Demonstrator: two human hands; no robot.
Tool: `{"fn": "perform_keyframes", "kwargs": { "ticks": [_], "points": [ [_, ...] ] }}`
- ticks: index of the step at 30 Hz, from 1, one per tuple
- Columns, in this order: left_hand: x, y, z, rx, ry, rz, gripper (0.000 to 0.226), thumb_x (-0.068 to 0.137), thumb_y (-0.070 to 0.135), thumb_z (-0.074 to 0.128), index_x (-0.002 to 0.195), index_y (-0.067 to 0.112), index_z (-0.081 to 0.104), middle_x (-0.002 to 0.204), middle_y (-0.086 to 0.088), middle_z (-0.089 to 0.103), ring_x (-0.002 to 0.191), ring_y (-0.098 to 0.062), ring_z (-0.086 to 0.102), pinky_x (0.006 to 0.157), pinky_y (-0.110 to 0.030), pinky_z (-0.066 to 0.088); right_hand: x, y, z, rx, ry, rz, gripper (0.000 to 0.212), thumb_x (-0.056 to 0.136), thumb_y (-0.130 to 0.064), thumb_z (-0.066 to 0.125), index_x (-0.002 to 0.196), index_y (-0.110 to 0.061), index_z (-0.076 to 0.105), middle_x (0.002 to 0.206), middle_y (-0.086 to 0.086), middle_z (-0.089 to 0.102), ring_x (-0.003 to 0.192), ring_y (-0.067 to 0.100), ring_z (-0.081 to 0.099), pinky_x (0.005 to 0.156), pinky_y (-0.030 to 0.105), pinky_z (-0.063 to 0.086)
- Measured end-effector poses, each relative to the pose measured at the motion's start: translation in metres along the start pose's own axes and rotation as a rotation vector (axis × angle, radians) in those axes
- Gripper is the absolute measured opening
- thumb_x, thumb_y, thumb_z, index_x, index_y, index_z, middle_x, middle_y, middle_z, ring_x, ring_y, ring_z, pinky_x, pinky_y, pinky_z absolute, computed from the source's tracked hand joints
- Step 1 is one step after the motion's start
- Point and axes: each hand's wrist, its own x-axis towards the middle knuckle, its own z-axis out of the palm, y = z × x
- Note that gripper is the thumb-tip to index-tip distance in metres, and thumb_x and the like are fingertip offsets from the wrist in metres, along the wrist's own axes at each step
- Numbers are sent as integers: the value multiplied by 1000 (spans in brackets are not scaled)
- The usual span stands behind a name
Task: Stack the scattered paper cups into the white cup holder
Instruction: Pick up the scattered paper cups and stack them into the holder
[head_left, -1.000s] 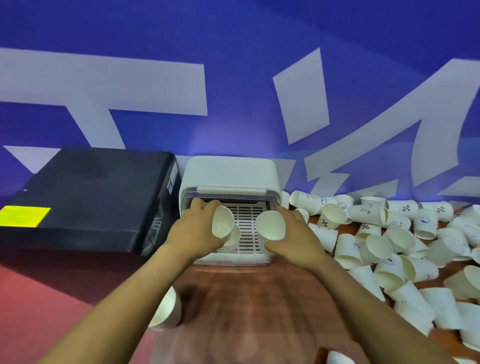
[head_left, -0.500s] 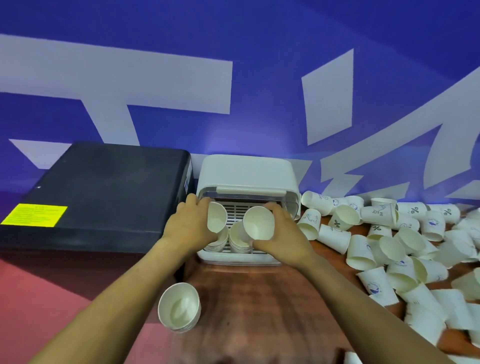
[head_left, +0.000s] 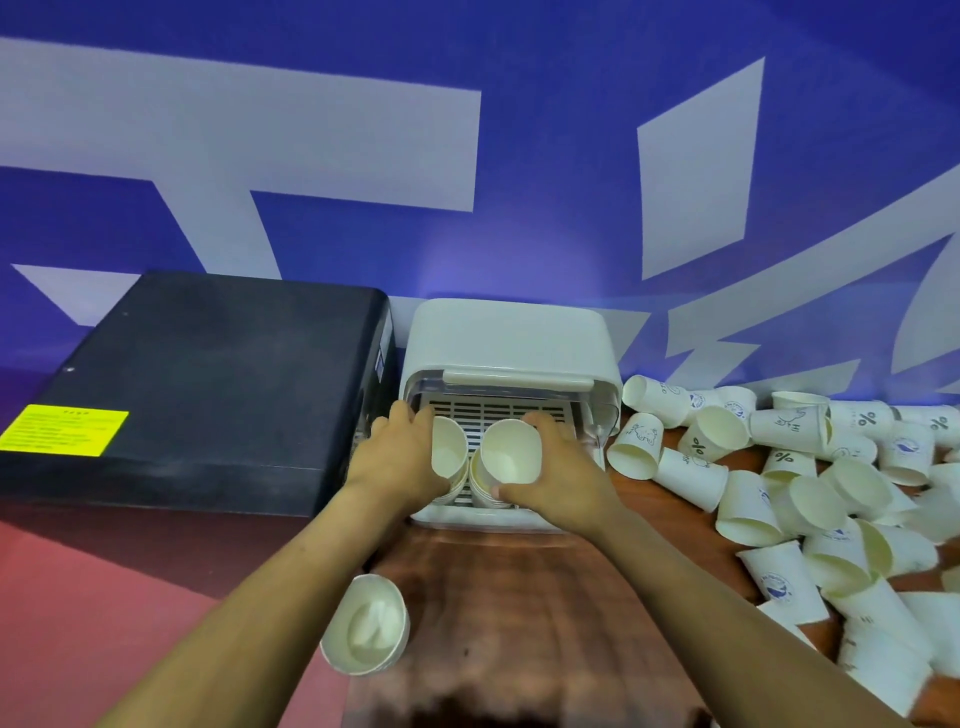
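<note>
Two paper cups lowered since a second ago, now nested onto the two short stacks (head_left: 457, 483) inside the white cup holder (head_left: 509, 338): left cup (head_left: 448, 453) gripped by left hand (head_left: 397, 462), right cup (head_left: 511, 451) clasped by right hand (head_left: 558, 475), fingers curled round both. Not yet released (seating looks near done). Dozens more scattered cups (head_left: 810, 488) heaped right on the wooden table (head_left: 519, 597); one stray cup (head_left: 366, 626) near left forearm; black box (head_left: 197, 384) beside holder

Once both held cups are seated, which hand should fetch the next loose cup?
Probably the right hand: the scattered white paper cups lie on its side; the left hand has one upright cup near.
</note>
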Motion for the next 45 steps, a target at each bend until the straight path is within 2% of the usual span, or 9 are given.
{"fn": "perform_keyframes", "kwargs": {
  "ticks": [4,12,19,24,28,37,40,43,45],
  "points": [
    [7,-1,9,22,-35,-13,80,77,37,72,141,17,29,132,-8,35,120,-29,42,92,-39,45,5,4,9,-14,-10,37,83,63,-49,79,131,-33,34,133,-10,43,118,12,45,92,35,44],
    [17,-3,20,55,-48,-1,81,77,36,72,142,16,28,133,-9,37,119,-30,43,90,-38,45,14,14,17,-64,-71,63,92,63,-59,75,138,-35,29,140,-8,40,125,14,43,99,37,42],
    [19,-4,26,30,-103,-5,85,79,40,70,146,20,22,140,-8,37,124,-30,43,93,-41,43,12,17,17,-106,-135,96,94,70,-59,72,146,-30,26,143,-3,34,129,17,42,103,39,41],
    [16,-3,22,18,-90,7,80,83,37,65,148,22,21,143,-7,36,126,-30,41,95,-41,43,9,18,12,-71,-119,86,87,70,-54,73,143,-32,31,142,-1,37,129,19,44,104,39,40],
    [8,3,15,-26,-32,44,69,88,38,59,146,23,26,143,-5,38,128,-28,40,97,-41,42,2,16,1,-84,-87,68,81,76,-50,71,144,-30,31,145,0,36,131,19,40,105,36,39],
    [-25,26,0,-184,262,227,43,91,37,54,133,26,49,136,5,51,122,-17,49,92,-32,43,-38,19,-19,-31,24,66,65,80,-46,67,138,-28,41,133,-3,47,117,15,51,98,35,46],
    [-36,45,8,-234,268,284,37,91,34,54,127,26,52,129,7,55,117,-15,51,89,-29,42,-57,32,-25,-20,46,95,61,81,-45,67,135,-29,44,126,-2,52,112,12,54,94,33,47],
    [-47,68,22,-252,220,312,37,90,34,56,126,26,55,126,6,58,117,-15,52,93,-32,45,-76,48,-36,-14,63,123,59,79,-46,66,132,-29,46,122,-4,55,107,13,56,93,35,49],
    [-55,83,30,-240,181,310,38,89,34,56,126,26,55,126,5,58,116,-17,53,94,-34,46,-86,59,-46,0,84,132,57,80,-43,66,131,-27,48,120,-7,56,105,12,57,91,32,47]
  ]
}}
